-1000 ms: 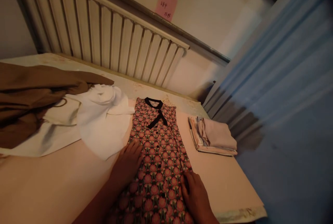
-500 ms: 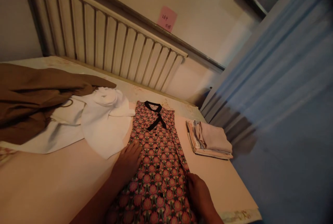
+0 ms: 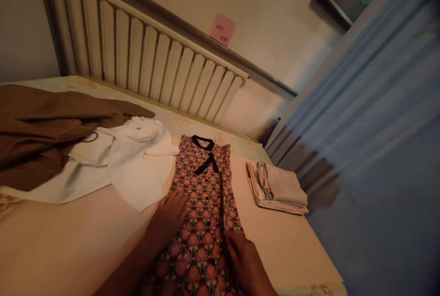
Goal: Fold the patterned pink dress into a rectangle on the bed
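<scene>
Floral-printed in pink and dark green, the sleeveless dress (image 3: pixel 202 213) lies flat and face up on the pale pink sheet (image 3: pixel 62 236) in front of you, its neck pointing away toward the slatted headboard (image 3: pixel 144 53). A black collar with a short black tie (image 3: pixel 205 158) sits at the top, and a row of small dark buttons runs down the middle. The dress's right side is folded in over the front, giving a straight edge along that side.

Your left hand (image 3: pixel 168 218) rests palm down on the dress's left edge, fingers spread and flat, gripping nothing. Your right hand (image 3: pixel 245 264) lies on the folded-in right edge lower down, fingers extended and pressing the cloth; it is not closed around anything.

Just beside the dress on the left, touching its upper edge, a crumpled white garment (image 3: pixel 137 163) spreads across the sheet. Beyond that, a brown garment (image 3: pixel 44 126) lies heaped, partly over the white one. To the right of the dress, apart from it, sits a small stack of folded pale cloths (image 3: pixel 278 188) near the bed's edge. A pink note (image 3: pixel 222 29) is stuck on the wall above the headboard, and blue curtain fabric (image 3: pixel 378 117) hangs along the right.
</scene>
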The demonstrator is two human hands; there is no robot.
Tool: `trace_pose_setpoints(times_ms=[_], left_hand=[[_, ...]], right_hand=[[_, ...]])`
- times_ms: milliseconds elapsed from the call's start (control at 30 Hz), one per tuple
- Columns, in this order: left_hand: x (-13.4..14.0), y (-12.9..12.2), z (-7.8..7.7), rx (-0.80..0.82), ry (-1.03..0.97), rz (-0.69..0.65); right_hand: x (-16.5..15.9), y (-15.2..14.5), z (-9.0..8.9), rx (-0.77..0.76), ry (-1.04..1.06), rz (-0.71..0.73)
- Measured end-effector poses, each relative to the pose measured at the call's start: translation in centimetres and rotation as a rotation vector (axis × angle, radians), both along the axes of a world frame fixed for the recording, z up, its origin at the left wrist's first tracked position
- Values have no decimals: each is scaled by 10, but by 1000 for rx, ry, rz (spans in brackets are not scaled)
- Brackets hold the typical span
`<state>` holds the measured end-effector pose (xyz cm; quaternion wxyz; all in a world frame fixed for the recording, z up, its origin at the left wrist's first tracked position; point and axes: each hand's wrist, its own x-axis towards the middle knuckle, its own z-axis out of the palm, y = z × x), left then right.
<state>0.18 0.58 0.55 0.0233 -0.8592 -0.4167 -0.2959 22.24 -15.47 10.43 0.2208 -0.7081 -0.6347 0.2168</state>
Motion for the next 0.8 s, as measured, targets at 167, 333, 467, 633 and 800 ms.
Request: trace_pose_setpoints(times_ms=[167, 333, 467, 633, 800], left_hand=[[1, 1, -2, 8, -11, 6], [1, 0, 0, 10, -19, 7], [1, -1, 1, 6, -18, 15], [1, -3, 2, -8, 6, 25], [2, -3, 2, -20, -12, 48]], right_hand=[[-4, 2, -30, -53, -58, 55], [2, 1, -23, -80, 5, 135], [14, 7, -27, 197, -20, 60], [30, 16, -67, 414, -222, 50], [32, 33, -65, 304, -246, 92]])
